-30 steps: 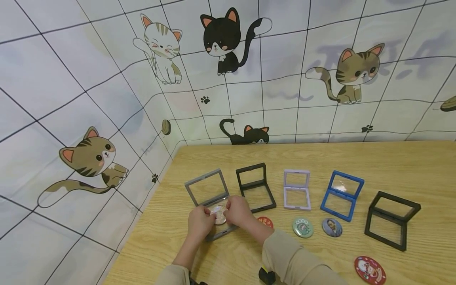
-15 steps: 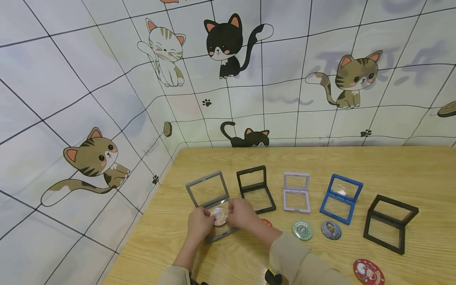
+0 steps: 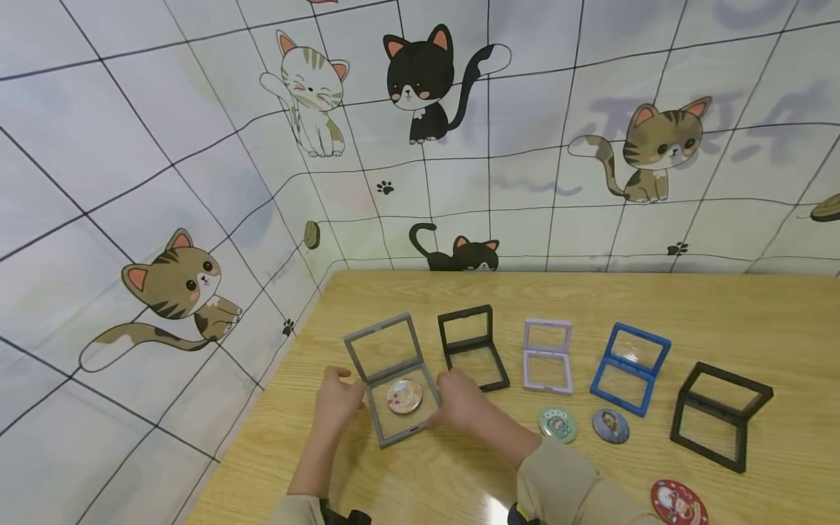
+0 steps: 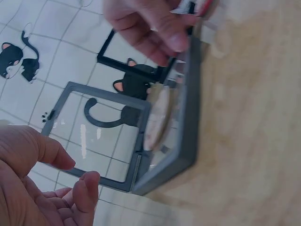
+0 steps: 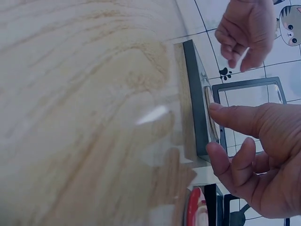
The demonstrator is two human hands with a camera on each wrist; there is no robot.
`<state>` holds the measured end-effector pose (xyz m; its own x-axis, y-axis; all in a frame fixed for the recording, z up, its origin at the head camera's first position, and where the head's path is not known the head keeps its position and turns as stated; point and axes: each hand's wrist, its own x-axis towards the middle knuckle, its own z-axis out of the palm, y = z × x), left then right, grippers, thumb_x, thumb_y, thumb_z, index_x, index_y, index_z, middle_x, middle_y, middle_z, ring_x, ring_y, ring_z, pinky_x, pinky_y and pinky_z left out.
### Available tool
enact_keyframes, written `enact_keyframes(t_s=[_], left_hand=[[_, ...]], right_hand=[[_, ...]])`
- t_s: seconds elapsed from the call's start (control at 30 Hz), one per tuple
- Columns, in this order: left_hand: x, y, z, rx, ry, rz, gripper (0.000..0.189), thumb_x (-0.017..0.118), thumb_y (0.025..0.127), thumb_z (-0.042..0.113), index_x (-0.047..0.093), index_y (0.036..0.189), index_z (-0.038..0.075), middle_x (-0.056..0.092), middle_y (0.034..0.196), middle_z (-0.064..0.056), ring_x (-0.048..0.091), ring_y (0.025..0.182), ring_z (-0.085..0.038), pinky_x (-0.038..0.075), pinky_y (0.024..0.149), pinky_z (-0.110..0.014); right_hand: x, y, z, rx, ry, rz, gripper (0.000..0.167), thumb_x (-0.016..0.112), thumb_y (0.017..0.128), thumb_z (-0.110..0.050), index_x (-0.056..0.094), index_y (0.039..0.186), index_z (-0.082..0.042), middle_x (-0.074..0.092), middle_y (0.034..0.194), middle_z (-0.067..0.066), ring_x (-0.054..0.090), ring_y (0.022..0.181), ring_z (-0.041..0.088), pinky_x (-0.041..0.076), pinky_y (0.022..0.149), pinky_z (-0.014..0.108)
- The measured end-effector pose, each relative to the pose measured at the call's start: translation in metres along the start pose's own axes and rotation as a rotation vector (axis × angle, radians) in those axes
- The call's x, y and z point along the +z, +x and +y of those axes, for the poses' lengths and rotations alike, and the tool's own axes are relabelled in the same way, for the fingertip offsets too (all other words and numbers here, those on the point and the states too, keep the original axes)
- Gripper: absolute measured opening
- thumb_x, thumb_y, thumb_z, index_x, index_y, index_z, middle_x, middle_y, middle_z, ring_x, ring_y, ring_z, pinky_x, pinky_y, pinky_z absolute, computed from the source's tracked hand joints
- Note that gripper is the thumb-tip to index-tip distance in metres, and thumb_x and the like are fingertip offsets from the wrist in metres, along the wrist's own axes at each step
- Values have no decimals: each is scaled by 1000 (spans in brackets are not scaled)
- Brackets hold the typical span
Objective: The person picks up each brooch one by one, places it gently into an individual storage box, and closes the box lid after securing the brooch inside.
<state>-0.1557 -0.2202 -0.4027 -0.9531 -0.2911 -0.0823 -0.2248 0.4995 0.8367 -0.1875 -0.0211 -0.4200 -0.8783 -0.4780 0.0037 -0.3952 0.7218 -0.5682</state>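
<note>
An opened grey display frame (image 3: 404, 435) rests at the left of the table, its back half tilted up. On the clear film of its lower half lies a round badge (image 3: 404, 396) with a pale picture. To the frame's left is my left hand (image 3: 337, 401), holding nothing, thumb and fingers apart, as the left wrist view also shows. My right hand (image 3: 462, 403) is at the frame's right edge, thumb and fingers spread. In the right wrist view its thumb (image 5: 235, 114) overlaps the badge's edge; whether it touches, I cannot tell.
More opened frames stand rightward: black (image 3: 464, 313), lilac (image 3: 547, 354), blue (image 3: 630, 368) and another black one (image 3: 712, 405). Nearer are a green badge (image 3: 557, 424), a portrait badge (image 3: 611, 426) and a large red badge (image 3: 679, 502). Another red badge (image 5: 194, 207) shows in the right wrist view.
Both hands have let go of the badge, which now lies in the grey frame. My left hand has moved left and my right hand right; the right arm now covers the nearby red badge.
</note>
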Motion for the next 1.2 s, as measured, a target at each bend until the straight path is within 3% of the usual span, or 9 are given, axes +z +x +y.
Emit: enact_keyframes(t_s=[0.13, 0.27, 0.6, 0.97, 1.2], left_hand=[[-11, 5, 7, -26, -82, -1, 62, 49, 83, 5, 18, 136, -5, 59, 92, -20, 61, 69, -23, 48, 57, -30], [-15, 9, 14, -19, -126, -46, 73, 53, 85, 7, 7, 142, 2, 57, 99, -22, 61, 72, -24, 48, 60, -31], [-11, 14, 18, -19, -155, -61, 73, 59, 85, 12, 14, 141, 6, 55, 96, -16, 62, 70, -23, 48, 59, -31], [-11, 13, 21, 8, -129, -69, 56, 59, 86, 15, 31, 131, -6, 58, 98, -20, 61, 86, -32, 49, 72, -42], [-11, 13, 20, 3, -138, -79, 65, 57, 87, 37, 32, 128, -7, 59, 103, -26, 60, 92, -36, 47, 78, -47]], right_hand=[[4, -1, 0, -9, 26, 0, 43, 85, 56, -17, 55, 77, 5, 49, 73, 8, 44, 67, 18, 42, 58, 32], [8, -2, 2, -24, 26, 8, 40, 83, 55, -16, 54, 74, 5, 48, 71, 7, 44, 66, 18, 42, 58, 33], [14, -3, 7, -27, -19, 45, 40, 83, 52, -14, 59, 75, 7, 50, 71, 8, 46, 66, 17, 45, 60, 33], [11, -5, 3, -21, 9, 57, 33, 82, 53, -12, 55, 67, 2, 51, 76, 11, 47, 61, 17, 44, 55, 32], [11, -6, 4, -19, 1, 56, 34, 82, 53, -12, 49, 57, -4, 51, 73, 10, 47, 60, 17, 43, 53, 32]])
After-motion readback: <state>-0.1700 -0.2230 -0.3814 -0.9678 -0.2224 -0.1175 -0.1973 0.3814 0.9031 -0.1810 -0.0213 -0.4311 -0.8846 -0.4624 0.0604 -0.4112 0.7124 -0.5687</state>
